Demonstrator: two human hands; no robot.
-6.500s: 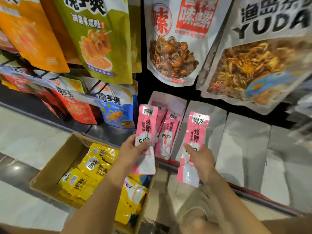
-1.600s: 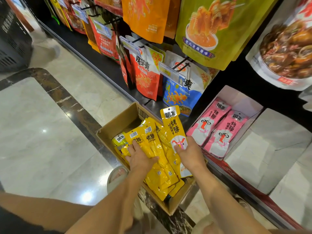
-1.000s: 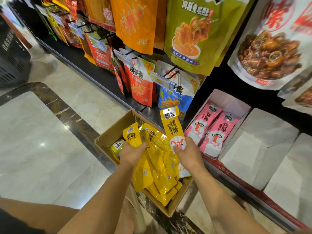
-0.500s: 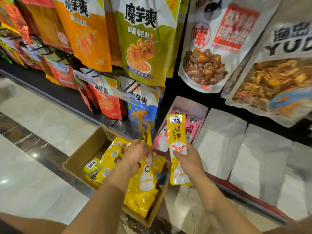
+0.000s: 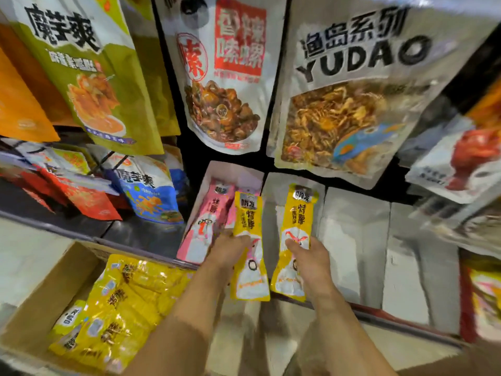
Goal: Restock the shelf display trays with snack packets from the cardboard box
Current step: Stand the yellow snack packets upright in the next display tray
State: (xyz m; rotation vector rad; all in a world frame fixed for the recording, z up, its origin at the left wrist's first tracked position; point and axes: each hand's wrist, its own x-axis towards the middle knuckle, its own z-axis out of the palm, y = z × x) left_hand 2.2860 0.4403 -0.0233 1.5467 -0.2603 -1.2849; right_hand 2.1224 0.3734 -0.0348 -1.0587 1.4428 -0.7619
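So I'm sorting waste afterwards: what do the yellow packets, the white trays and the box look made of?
Yellow packets: likely glossy plastic film; they glint and crinkle, with a clear lower window.
White trays: apparently matte white card, folded flat walls; can't confirm.
Cardboard box: plain brown cardboard, dull, with a raw cut edge.

Big snack bags (image 5: 225, 77) hang in rows across a dark rack (image 5: 189, 158), bright under store light. Below left, a dark shelf (image 5: 141, 234) runs above a pale floor (image 5: 32, 256). Edges blur at right.
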